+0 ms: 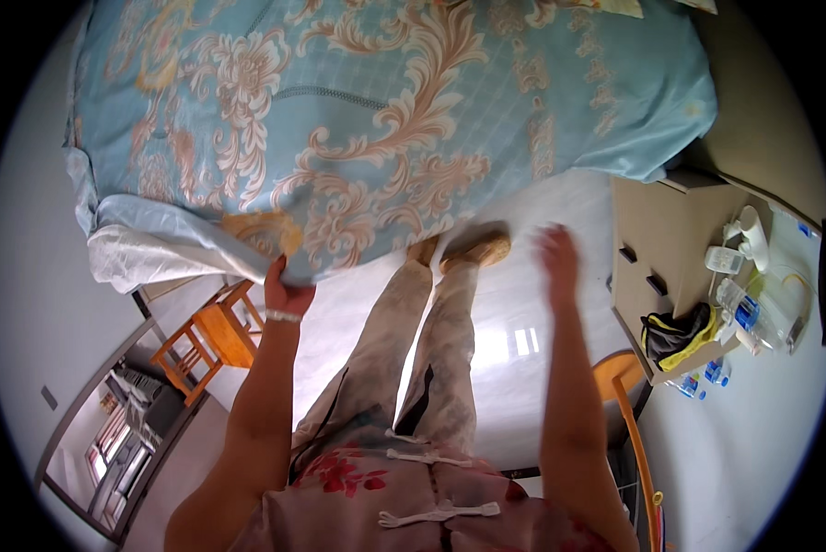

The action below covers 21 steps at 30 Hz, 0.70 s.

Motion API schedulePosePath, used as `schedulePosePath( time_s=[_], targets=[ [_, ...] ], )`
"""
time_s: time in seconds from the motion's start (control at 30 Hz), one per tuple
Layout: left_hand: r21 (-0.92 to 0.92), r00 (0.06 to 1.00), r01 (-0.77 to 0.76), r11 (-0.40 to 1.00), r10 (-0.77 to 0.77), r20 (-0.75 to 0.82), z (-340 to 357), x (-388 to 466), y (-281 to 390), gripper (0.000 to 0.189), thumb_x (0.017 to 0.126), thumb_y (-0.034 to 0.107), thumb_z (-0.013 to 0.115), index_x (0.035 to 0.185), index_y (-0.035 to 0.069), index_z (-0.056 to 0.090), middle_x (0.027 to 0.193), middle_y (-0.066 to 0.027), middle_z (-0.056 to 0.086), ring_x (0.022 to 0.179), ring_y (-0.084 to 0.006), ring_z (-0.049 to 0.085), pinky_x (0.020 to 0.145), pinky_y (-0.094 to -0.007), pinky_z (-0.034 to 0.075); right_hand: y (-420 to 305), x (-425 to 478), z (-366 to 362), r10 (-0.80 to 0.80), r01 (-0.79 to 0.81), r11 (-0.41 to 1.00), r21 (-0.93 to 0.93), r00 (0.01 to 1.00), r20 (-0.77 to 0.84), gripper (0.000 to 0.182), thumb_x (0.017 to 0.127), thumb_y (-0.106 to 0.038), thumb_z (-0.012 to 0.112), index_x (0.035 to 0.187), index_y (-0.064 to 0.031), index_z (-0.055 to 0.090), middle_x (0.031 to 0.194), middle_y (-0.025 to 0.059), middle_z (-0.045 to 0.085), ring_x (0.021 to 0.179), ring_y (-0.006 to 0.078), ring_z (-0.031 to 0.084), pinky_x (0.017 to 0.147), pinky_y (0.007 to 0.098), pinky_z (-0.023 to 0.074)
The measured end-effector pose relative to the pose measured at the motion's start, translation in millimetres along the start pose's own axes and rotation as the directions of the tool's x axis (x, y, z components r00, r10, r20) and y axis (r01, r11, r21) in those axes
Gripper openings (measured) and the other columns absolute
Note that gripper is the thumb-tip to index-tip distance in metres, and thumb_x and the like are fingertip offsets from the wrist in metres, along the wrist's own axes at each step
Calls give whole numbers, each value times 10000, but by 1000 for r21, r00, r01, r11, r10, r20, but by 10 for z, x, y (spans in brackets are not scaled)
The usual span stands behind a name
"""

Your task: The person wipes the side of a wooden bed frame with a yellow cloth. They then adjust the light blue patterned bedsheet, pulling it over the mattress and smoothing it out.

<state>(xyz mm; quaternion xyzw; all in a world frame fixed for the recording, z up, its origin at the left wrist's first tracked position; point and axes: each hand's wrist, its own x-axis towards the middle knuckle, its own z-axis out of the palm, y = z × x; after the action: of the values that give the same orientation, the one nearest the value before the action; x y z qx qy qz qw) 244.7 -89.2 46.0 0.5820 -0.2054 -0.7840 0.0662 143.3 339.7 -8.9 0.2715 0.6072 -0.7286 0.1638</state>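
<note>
A light blue bedspread (357, 124) with brown and white scroll and flower patterns covers the bed in front of me. My left hand (289, 288) grips its near edge, the thumb on top. To the left of that hand the edge is folded back, so the pale underside (157, 252) shows. My right hand (558, 259), blurred, hangs above the floor to the right of my feet. It is apart from the bedspread, and no object can be seen in it. What lies under the bedspread is hidden.
A bedside cabinet (651, 241) stands at the right, with a black and yellow cloth item (682, 334), a plastic bottle (747, 314) and a white device (751, 234) on top. Small bottles (696, 383) lie beyond it. Wooden chairs (223, 331) (623, 376) stand at both sides behind me.
</note>
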Motion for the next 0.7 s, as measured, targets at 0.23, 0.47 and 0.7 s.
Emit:
schedulePosePath(
  time_s=[0.23, 0.47, 0.7],
  targets=[
    [153, 970, 240, 959, -243, -1, -157, -529, -15, 286, 854, 328, 487, 1087, 171, 539, 1066, 24, 595, 988, -165, 557, 776, -334, 443, 10, 327, 1482, 175, -268, 295, 917, 959, 224, 475, 862, -447, 412, 1177, -97, 475, 1165, 85, 514, 1069, 260, 474, 901, 434, 389],
    [16, 982, 73, 997, -69, -177, -654, 1, 136, 206, 841, 198, 494, 1019, 110, 551, 988, -39, 619, 894, -211, 595, 732, -354, 493, -524, 156, 364, 189, -192, 540, 819, 976, 104, 372, 838, -209, 545, 1172, -56, 486, 1175, 82, 517, 1097, 232, 469, 964, 406, 352],
    [83, 827, -27, 996, 69, -558, -1296, 743, 650, 214, 820, 73, 397, 991, 27, 518, 927, -106, 596, 863, -263, 604, 701, -385, 542, 196, 685, 0, 485, -251, 778, 576, 823, -296, 297, 821, -82, 553, 1111, -58, 494, 1044, 73, 536, 969, 223, 510, 836, 365, 447]
  ],
)
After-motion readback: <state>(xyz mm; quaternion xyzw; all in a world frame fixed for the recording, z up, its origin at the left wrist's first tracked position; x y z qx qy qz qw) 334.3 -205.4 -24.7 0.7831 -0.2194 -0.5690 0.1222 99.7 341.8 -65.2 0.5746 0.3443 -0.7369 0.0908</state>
